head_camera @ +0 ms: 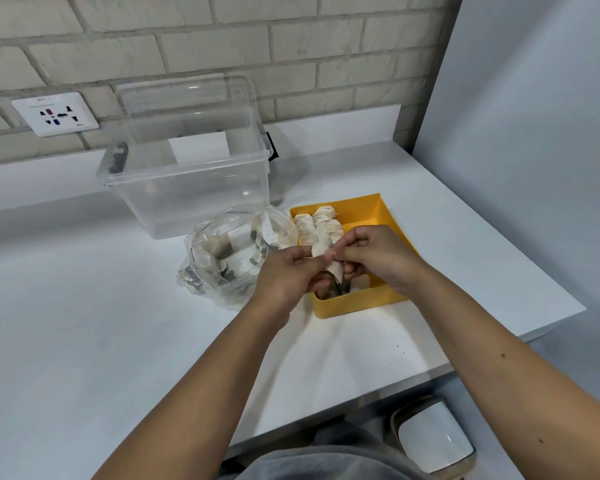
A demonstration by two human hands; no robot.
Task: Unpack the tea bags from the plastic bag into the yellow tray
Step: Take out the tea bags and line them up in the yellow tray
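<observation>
Maybe halfway, I'd guess: a few tea bags (317,225) lie in the tray (357,206), my left hand (286,275) and right hand (378,254) pinch a tea bag (321,249) above it, more wait in the bag (219,258) beside it.

The left hand (284,275) and right hand (378,258) are hiding much of a tea bag (321,249) and the yellow tray's (357,304) near half. Crinkled film is blurring the plastic bag's (222,258) contents, and the wall socket's (56,114) lettering is proving too small to read.

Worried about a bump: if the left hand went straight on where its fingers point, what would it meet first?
Likely the right hand, gripping the same pale paper tea bag as the left hand; depth is unclear.
</observation>
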